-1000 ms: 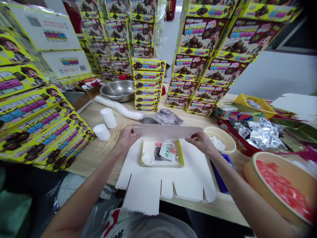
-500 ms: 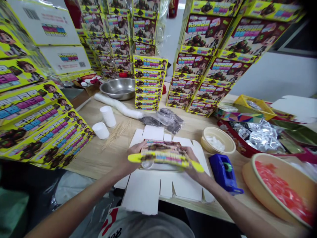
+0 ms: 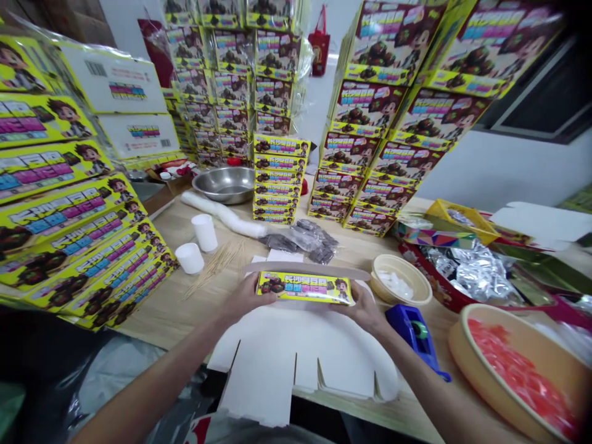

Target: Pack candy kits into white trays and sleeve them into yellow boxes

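Observation:
A yellow printed carton [image 3: 305, 288] is gripped at both ends over the middle of the table. My left hand [image 3: 250, 297] is closed around its left end, and my right hand [image 3: 364, 309] around its right end. The carton's long side, with lettering, chocolate-coloured pieces and a cartoon figure, faces me. A greyish flap [image 3: 308, 269] with rounded ends stands up along its far edge. Beneath lie flat white cardboard blanks [image 3: 272, 345], slotted and overhanging the table's front edge. What is inside the carton is hidden.
Stacked cartons rise at left [image 3: 83, 234], back [image 3: 280, 179] and right [image 3: 356, 160]. White cups [image 3: 204, 233], thin wooden sticks [image 3: 219, 262] and dark packets [image 3: 319, 240] lie beyond. At right are a cream bowl [image 3: 428, 287], blue tape dispenser [image 3: 414, 339], tub of red packets [image 3: 456, 345] and silver packets [image 3: 485, 268].
The carton's yellow side, bowed with its end tabs sticking out, is now flat and upright between my hands. A greyish flap now stands behind it. The camera view has tilted up slightly.

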Demonstrator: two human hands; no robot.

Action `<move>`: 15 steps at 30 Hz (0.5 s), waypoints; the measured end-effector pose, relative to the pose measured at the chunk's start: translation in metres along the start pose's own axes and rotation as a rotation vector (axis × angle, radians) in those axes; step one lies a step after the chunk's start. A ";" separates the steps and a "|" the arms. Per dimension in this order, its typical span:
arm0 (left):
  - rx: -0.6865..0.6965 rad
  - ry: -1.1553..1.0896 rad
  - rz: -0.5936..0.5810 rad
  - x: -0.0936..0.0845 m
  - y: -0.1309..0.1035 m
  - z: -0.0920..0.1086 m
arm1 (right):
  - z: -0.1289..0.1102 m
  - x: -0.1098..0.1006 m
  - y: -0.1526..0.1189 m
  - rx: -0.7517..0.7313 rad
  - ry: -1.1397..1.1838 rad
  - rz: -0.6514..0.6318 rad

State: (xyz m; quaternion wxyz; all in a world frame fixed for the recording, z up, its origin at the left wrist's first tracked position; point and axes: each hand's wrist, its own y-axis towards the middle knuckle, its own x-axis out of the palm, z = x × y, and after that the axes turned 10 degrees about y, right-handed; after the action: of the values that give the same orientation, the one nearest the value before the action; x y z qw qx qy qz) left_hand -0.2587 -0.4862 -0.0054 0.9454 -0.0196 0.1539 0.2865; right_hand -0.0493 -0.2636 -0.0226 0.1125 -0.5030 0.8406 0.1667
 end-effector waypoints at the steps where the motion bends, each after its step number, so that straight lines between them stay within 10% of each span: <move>1: -0.025 -0.116 0.020 0.005 0.002 0.001 | 0.000 -0.001 0.004 0.029 0.044 -0.015; 6: -0.068 -0.240 0.141 0.024 0.014 -0.005 | -0.011 -0.025 0.010 0.054 0.191 -0.046; 10: -0.077 -0.268 0.144 0.024 0.021 -0.007 | -0.058 -0.059 0.025 -0.079 -0.190 0.043; 15: -0.079 -0.290 0.157 0.024 0.022 -0.007 | -0.105 -0.062 0.049 0.043 -0.387 -0.234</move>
State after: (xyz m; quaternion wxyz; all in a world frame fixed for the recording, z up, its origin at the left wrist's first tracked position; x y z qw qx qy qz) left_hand -0.2536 -0.4557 -0.0187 0.9310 -0.0029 0.0057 0.3651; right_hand -0.0656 -0.2334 0.1045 0.3009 -0.5531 0.7426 0.2282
